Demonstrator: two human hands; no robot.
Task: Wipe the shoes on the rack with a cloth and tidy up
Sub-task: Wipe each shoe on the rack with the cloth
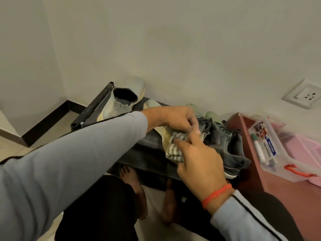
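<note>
A grey-and-white striped cloth (173,150) is bunched over a pale shoe on the top of the black shoe rack (139,153). My left hand (175,120) reaches in from the left and pinches the cloth's upper edge. My right hand (199,159), with a red thread at the wrist, grips the cloth from below. A pale green slip-on shoe (121,100) stands at the rack's far left corner. A pair of dark grey lace-up sneakers (227,145) lies at the right end, touching the cloth. The shoe under the cloth is mostly hidden.
A reddish-brown cabinet (284,192) stands right of the rack, carrying a clear plastic box (271,146) with a red latch and pink items. A wall socket (305,96) is on the right wall. My bare feet (135,188) stand below the rack on the tiled floor.
</note>
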